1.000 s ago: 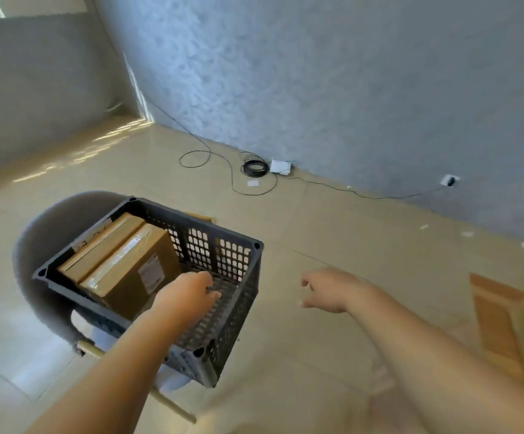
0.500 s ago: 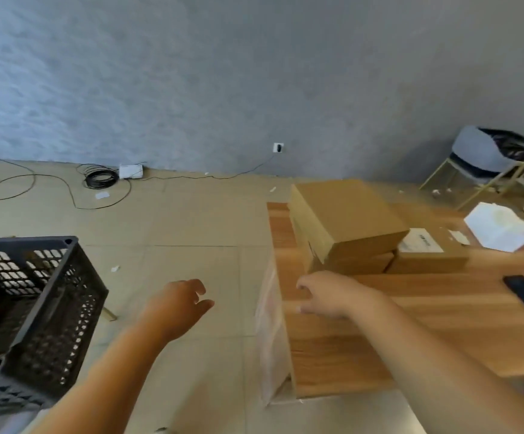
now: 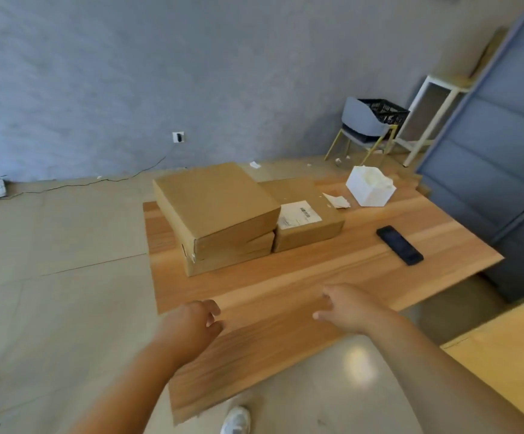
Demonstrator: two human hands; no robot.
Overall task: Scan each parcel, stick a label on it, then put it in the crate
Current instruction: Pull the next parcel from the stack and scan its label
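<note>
Well beyond each empty hand (image 3: 192,324) sit stacked parcels (image 3: 217,211).

1. A wooden table (image 3: 285,296) with a plank top is what everything's parked on.
2. A labelled parcel (image 3: 307,236) is laid flat on it.
3. A stack of two parcels (image 3: 217,208) is set right up against the labelled parcel's left side, top one skewed.
4. Paper scraps (image 3: 337,200) are left just behind the labelled parcel's right corner.
5. A white box (image 3: 370,189) is placed further right of it.
6. A black handheld device (image 3: 400,244) is laid flat to its right, apart.
</note>
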